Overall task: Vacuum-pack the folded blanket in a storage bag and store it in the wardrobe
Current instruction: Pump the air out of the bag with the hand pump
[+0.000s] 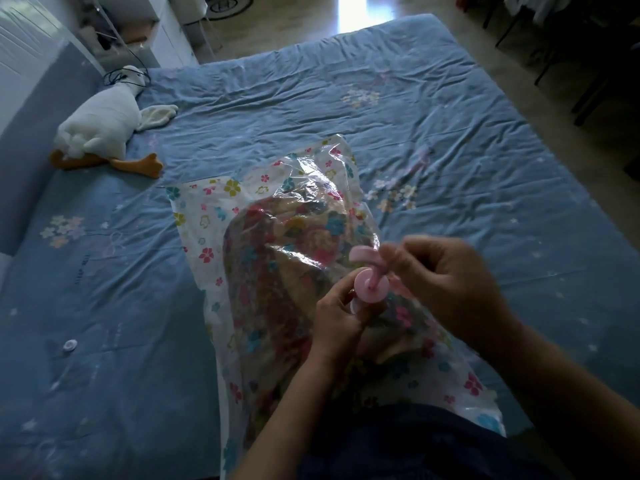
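A clear storage bag (207, 216) printed with small coloured flowers lies on the blue bed sheet (433, 109). A folded floral blanket (277, 265) shows through the plastic. On the bag's near part sits a round pink valve (367, 289). My left hand (337, 317) grips the valve's base from the left. My right hand (440, 271) pinches the valve's pink cap (362, 254), which stands lifted above the base on its strap. The bag's near end runs under my arms and lap.
A white stuffed goose (100, 129) with orange feet lies at the bed's far left, beside a grey headboard (31, 133). A small round pale piece (69, 345) rests on the sheet at left. Floor and dark chair legs (568, 64) lie past the bed's right edge.
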{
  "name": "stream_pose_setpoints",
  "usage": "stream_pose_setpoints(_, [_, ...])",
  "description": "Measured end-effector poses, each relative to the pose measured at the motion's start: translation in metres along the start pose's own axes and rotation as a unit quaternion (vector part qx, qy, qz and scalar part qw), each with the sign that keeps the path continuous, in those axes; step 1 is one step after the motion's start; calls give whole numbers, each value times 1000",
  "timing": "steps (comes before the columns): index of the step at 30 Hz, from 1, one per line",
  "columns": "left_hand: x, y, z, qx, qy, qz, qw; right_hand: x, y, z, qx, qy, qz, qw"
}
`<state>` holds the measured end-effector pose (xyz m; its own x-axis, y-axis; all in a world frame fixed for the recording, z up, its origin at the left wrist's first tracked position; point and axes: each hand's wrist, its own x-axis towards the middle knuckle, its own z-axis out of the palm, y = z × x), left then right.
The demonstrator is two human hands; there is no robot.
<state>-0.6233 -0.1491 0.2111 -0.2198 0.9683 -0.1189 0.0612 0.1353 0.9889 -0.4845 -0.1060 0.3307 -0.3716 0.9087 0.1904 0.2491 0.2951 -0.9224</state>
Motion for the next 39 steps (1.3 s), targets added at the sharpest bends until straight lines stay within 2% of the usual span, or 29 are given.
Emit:
stream_pose_setpoints(2, [-1, -1, 0, -3, -1, -2, 1000, 2, -26, -11, 80, 11, -55, 995])
stream_pose_setpoints(4, [-2, -3, 0, 4, 2, -1, 1000, 2, -22, -9, 95, 25, -69, 993])
stream_pose_setpoints(6, [-1, -3, 1, 6, 7, 1, 1000, 1, 5, 4, 25, 18, -14, 999])
stream_pose_setpoints(8, [-1, -4, 2, 7, 7, -9, 1000, -3, 39, 16, -58, -27, 57, 996])
stream_pose_setpoints(10, [-2, -5, 2, 7, 7, -15, 1000, -8, 56, 21, -90, -40, 81, 992])
stream_pose_setpoints(13, [0, -5, -1, 5, 7, -11, 1000, -3, 16, 7, -43, -11, 20, 999])
stream_pose_setpoints(17, [-2, -4, 0, -8, 3, -22, 1000, 4, -32, -15, 96, 8, -81, 992])
stream_pose_setpoints(19, [-3, -5, 1, -6, 3, -14, 1000, 5, -17, -7, 91, 8, -53, 994])
stream_pose_setpoints(23, [-1, -5, 3, -5, 10, -10, 1000, -1, 51, 16, -35, -35, 76, 996])
stream_pose_setpoints(25, [-2, -5, 2, -6, 10, 0, 1000, -3, 56, 17, -40, -42, 85, 995])
stream_pose_setpoints(28, [-1, -4, 1, -14, 10, -8, 1000, 2, 8, 3, 41, -28, 33, 998])
stream_pose_setpoints(30, [-2, -5, 2, -20, 14, -14, 1000, 5, -23, -9, 146, -22, -21, 989])
stream_pose_setpoints(32, [-3, -4, 3, -24, 14, -17, 999, 4, -28, -14, 191, -12, -63, 980])
stream_pose_setpoints(34, [-4, -4, 3, -22, 10, -9, 1000, 1, -9, -5, 154, -24, -30, 987])
stream_pose_setpoints(37, [-4, -3, 4, -6, 3, 0, 1000, -7, 40, 12, 6, -61, 72, 996])
stream_pose_setpoints(39, [-5, -2, 3, -1, 3, 5, 1000, -10, 48, 12, -9, -62, 91, 994])
